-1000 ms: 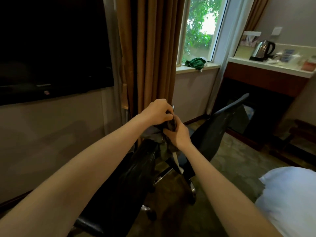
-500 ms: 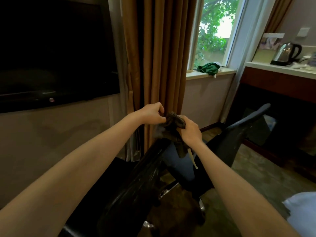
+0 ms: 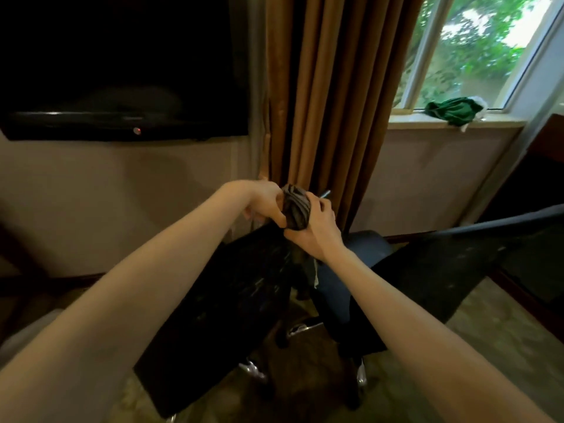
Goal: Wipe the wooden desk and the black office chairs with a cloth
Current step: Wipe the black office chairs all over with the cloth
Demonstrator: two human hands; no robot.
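A dark grey cloth (image 3: 295, 209) is bunched into a twisted wad between both hands, held above the top edge of the nearer black office chair (image 3: 238, 294). My left hand (image 3: 264, 203) grips the wad from the left. My right hand (image 3: 317, 230) grips it from the right and below, and a strip of cloth hangs down under that wrist. A second black office chair (image 3: 433, 270) stands to the right, its back tilted toward the right edge. The wooden desk (image 3: 549, 141) shows only as a dark brown corner at the far right.
A black television (image 3: 122, 65) hangs on the wall at upper left. Brown curtains (image 3: 329, 96) fall straight behind the hands. A green cloth (image 3: 451, 109) lies on the window sill (image 3: 439, 125). Chrome chair bases and castors (image 3: 253, 369) stand on the patterned floor.
The view has swung left, so the kettle, counter and white bedding have left the frame. Both hands stay together on the cloth, which is now wound tighter and raised slightly above the chair back.
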